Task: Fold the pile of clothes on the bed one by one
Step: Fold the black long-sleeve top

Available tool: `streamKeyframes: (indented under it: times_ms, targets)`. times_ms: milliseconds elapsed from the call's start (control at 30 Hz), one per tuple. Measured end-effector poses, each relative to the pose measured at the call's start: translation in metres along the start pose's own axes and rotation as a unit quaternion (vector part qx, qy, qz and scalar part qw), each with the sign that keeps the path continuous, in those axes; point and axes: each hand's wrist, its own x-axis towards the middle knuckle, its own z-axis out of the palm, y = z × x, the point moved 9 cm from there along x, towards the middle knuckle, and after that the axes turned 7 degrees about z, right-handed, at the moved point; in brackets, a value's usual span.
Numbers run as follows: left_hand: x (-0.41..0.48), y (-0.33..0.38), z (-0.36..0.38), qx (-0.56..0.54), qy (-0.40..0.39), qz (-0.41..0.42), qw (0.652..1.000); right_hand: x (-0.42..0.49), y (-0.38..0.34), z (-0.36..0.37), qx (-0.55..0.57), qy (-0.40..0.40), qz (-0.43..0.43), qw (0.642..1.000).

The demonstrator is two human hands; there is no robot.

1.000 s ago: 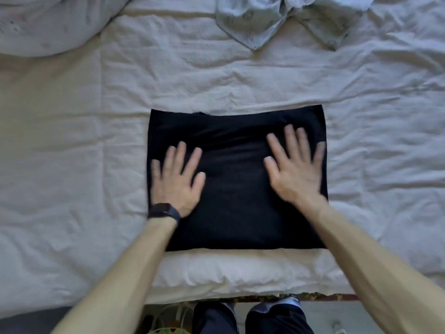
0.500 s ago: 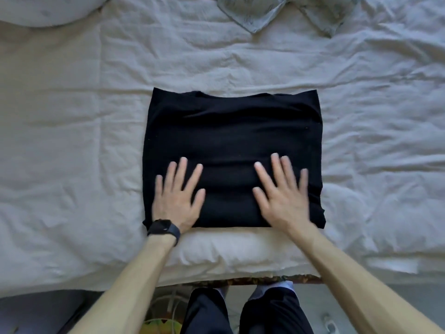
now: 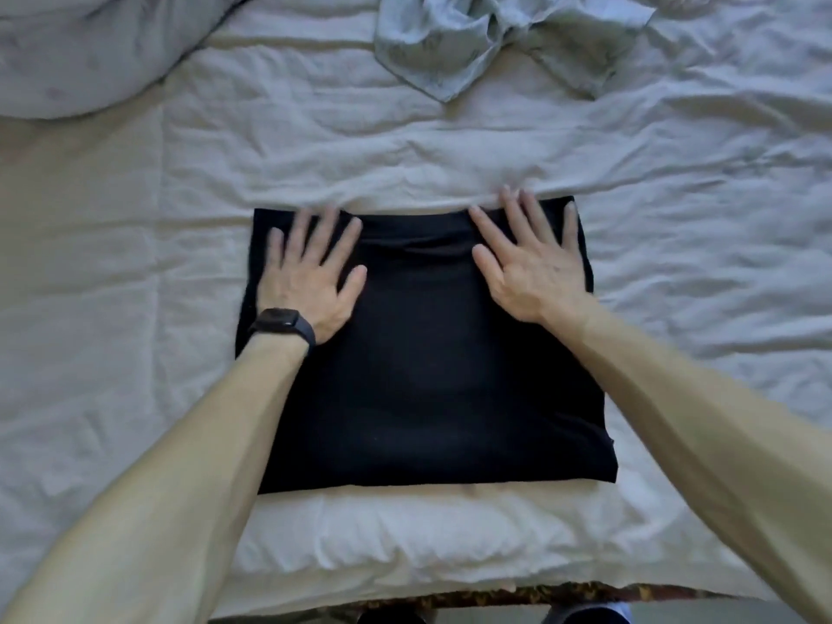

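Observation:
A black garment lies folded into a flat rectangle on the bed, near its front edge. My left hand, with a black watch on the wrist, presses flat on the garment's far left part, fingers spread. On the far right part lies my right hand, also flat, its fingertips reaching the garment's far edge. A crumpled pale grey-green garment sits at the far side of the bed.
A grey duvet is bunched at the far left corner. The wrinkled white sheet spreads wide to both sides of the black garment. The bed's front edge and my feet show at the bottom.
Both hands have slid from the garment's near edge to its far edge, flat on the cloth. The camera view has shifted with them.

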Motion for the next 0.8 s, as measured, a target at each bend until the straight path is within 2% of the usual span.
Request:
streamKeyframes:
  times_ms: [100,167,200,267,333,367,467,567,667,800]
  targets:
    - [-0.015,-0.034,0.001,-0.029,0.018,-0.141,0.989,0.009,0.05,-0.004,0.027,0.007,0.081,0.996]
    - [-0.028,-0.027,-0.003,-0.033,0.051,-0.162,0.985,-0.005,0.068,-0.009,0.053,0.04,0.109,0.992]
    - [-0.034,-0.011,-0.004,-0.037,0.067,-0.145,0.986,-0.017,0.066,-0.011,0.062,0.065,0.092,0.992]
    - [-0.052,0.046,-0.001,-0.052,0.072,-0.085,0.992,-0.053,0.044,-0.007,0.066,0.094,-0.003,0.993]
    - [-0.082,0.121,0.017,-0.081,0.039,-0.01,0.996,-0.091,0.031,0.017,0.048,0.088,-0.09,0.991]
    - [-0.099,0.157,0.027,-0.095,0.02,0.02,0.995,-0.102,0.037,0.03,0.041,0.074,-0.094,0.992]
    - [-0.139,0.239,0.044,-0.125,-0.024,0.058,0.99,-0.111,0.092,0.049,0.068,0.026,-0.001,0.997]
    - [-0.163,0.291,0.045,-0.125,-0.033,0.098,0.987,-0.124,0.146,0.054,0.067,-0.025,0.062,0.996]
    - [-0.17,0.322,0.048,-0.076,-0.05,0.129,0.987,-0.154,0.189,0.059,0.045,-0.05,0.062,0.996]
    - [-0.161,0.324,0.047,-0.045,-0.072,0.093,0.992,-0.18,0.215,0.069,0.002,-0.086,0.027,0.996]
